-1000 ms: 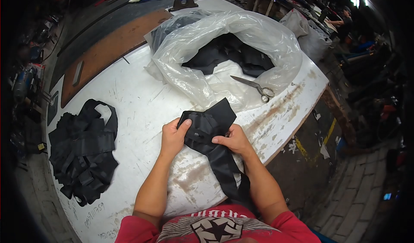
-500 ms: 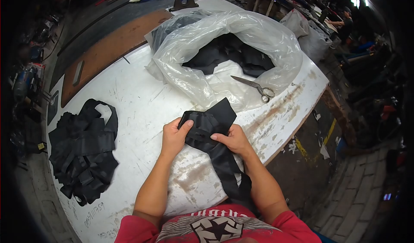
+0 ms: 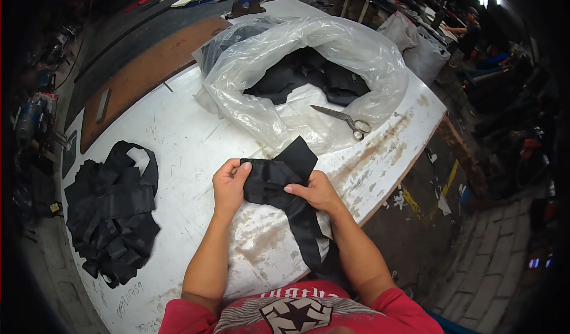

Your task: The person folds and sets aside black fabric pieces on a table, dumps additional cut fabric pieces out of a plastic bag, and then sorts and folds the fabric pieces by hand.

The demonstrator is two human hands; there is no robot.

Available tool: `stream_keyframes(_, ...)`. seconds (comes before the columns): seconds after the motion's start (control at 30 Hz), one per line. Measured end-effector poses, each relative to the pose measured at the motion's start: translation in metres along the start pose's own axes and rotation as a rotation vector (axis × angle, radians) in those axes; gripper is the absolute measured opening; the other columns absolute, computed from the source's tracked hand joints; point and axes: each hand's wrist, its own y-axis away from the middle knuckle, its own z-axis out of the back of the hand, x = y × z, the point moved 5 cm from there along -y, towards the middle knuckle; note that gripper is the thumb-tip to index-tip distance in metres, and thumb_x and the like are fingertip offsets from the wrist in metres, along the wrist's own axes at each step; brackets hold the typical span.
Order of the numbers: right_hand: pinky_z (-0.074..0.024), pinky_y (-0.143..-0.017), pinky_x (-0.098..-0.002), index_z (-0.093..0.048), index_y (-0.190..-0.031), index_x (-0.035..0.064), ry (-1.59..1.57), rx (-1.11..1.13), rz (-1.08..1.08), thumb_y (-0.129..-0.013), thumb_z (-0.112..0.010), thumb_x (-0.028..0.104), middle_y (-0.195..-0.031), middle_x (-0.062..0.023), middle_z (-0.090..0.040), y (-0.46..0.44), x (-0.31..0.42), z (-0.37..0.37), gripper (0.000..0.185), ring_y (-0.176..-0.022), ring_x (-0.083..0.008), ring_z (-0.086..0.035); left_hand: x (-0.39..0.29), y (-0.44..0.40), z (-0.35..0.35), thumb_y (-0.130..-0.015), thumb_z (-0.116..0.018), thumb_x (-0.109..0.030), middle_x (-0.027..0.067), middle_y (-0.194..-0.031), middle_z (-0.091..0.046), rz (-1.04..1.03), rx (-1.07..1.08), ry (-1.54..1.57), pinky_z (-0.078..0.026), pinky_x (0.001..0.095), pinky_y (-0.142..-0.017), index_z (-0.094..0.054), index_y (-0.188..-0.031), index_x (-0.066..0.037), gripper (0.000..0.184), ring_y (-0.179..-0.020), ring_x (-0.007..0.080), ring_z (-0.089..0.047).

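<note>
Between my hands I hold a piece of black fabric, one corner pointing up and away from me. A long black strip hangs from it over the table's near edge. My left hand pinches its left side, thumb on top. The right side is gripped by my right hand, its thumb lying across the cloth; the fingers underneath are hidden. Just beyond stands a clear plastic bag with its mouth open, black fabric pieces inside. Metal scissors lie on the bag's near rim.
A heap of black fabric pieces lies at the left of the worn white table. Behind are a brown board with a small metal bar and a dark tape dispenser-like object. A person works at the far right.
My left hand has moved slightly left, and the fabric between my hands is now flatter and more stretched out. The whole view has shifted a little.
</note>
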Motion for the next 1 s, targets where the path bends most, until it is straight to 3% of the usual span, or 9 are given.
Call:
stream_keyframes(0.33,-0.0480,-0.074,-0.0237,-0.066,-0.105,-0.0030,-0.034,0.024,-0.044,-0.084,-0.072,0.013,-0.093,-0.0016,-0.070,0.000,0.001,-0.001,0.027,-0.084,-0.0053,-0.058,0.001,-0.001,0.007,-0.096,-0.059,-0.021,-0.0030,-0.072,-0.058,-0.095,-0.116,-0.201,-0.040,0.0197,-0.061,-0.063,-0.089,0.002,0.025,-0.066,0.0040,-0.046)
stream_keyframes(0.43,-0.0478,-0.075,-0.0237,-0.066,-0.106,-0.0032,-0.031,0.045,-0.096,-0.085,-0.071,0.012,-0.094,-0.0017,-0.069,0.002,0.006,0.000,0.027,-0.085,-0.0054,-0.058,0.002,0.000,0.008,-0.098,-0.056,-0.025,-0.0031,-0.074,-0.058,-0.101,-0.107,-0.230,-0.040,0.0203,-0.064,-0.063,-0.090,0.002,0.028,-0.069,0.0045,-0.047)
stream_keyframes(0.53,-0.0479,-0.076,-0.0238,-0.066,-0.107,-0.0032,-0.085,0.044,-0.091,-0.085,-0.071,0.011,-0.095,-0.0018,-0.069,0.002,0.007,-0.001,0.027,-0.085,-0.0059,-0.058,0.007,-0.004,0.011,-0.098,-0.055,-0.026,-0.0017,-0.078,-0.060,-0.095,-0.052,-0.072,-0.041,0.0209,-0.065,-0.064,-0.091,0.002,0.030,-0.071,0.0044,-0.047)
stream_keyframes(0.63,-0.0482,-0.077,-0.0243,-0.065,-0.108,-0.0033,-0.064,0.045,-0.061,-0.085,-0.070,0.011,-0.096,-0.0021,-0.069,0.000,0.002,0.000,0.028,-0.086,-0.0066,-0.058,0.005,-0.003,0.012,-0.097,-0.055,-0.026,0.0010,-0.087,-0.063,0.015,-0.007,-0.012,-0.043,0.0212,-0.070,-0.063,-0.098,0.002,0.029,-0.076,0.0058,-0.052)
stream_keyframes(0.73,-0.0487,-0.078,-0.0251,-0.064,-0.110,-0.0031,-0.079,0.011,-0.028,-0.085,-0.070,0.010,-0.098,-0.0025,-0.069,0.000,0.005,0.002,0.029,-0.087,-0.0077,-0.059,-0.003,-0.002,0.001,-0.093,-0.060,-0.017,0.0041,-0.096,-0.065,0.065,0.129,0.037,-0.047,0.0235,-0.077,-0.060,-0.108,0.003,0.025,-0.084,0.0089,-0.059)
stream_keyframes(0.83,-0.0495,-0.079,-0.0259,-0.063,-0.111,-0.0035,-0.091,-0.004,-0.071,-0.085,-0.069,0.008,-0.099,-0.0032,-0.068,0.000,0.008,0.003,0.030,-0.087,-0.0089,-0.060,0.006,0.000,-0.010,-0.083,-0.069,-0.003,0.0066,-0.103,-0.066,0.180,0.233,-0.001,-0.051,0.0275,-0.082,-0.055,-0.118,0.003,0.039,-0.092,0.0120,-0.062)
stream_keyframes(0.93,-0.0508,-0.079,-0.0266,-0.063,-0.110,-0.0043,-0.198,0.023,-0.112,-0.084,-0.068,0.006,-0.099,-0.0045,-0.069,-0.002,0.002,0.002,0.029,-0.088,-0.0108,-0.062,0.003,0.002,-0.011,-0.083,-0.071,-0.008,0.0044,-0.097,-0.067,0.206,0.231,-0.122,-0.050,0.0260,-0.078,-0.061,-0.111,0.003,0.032,-0.086,0.0097,-0.061)
stream_keyframes(1.0,-0.0512,-0.078,-0.0264,-0.062,-0.112,-0.0054,-0.122,-0.016,-0.027,-0.085,-0.067,0.006,-0.102,-0.0052,-0.068,-0.003,0.003,0.002,0.030,-0.089,-0.0117,-0.063,0.001,0.003,-0.010,-0.083,-0.070,-0.005,0.0035,-0.097,-0.067,0.223,0.231,-0.075,-0.050,0.0254,-0.078,-0.061,-0.111,0.003,0.030,-0.086,0.0086,-0.060)
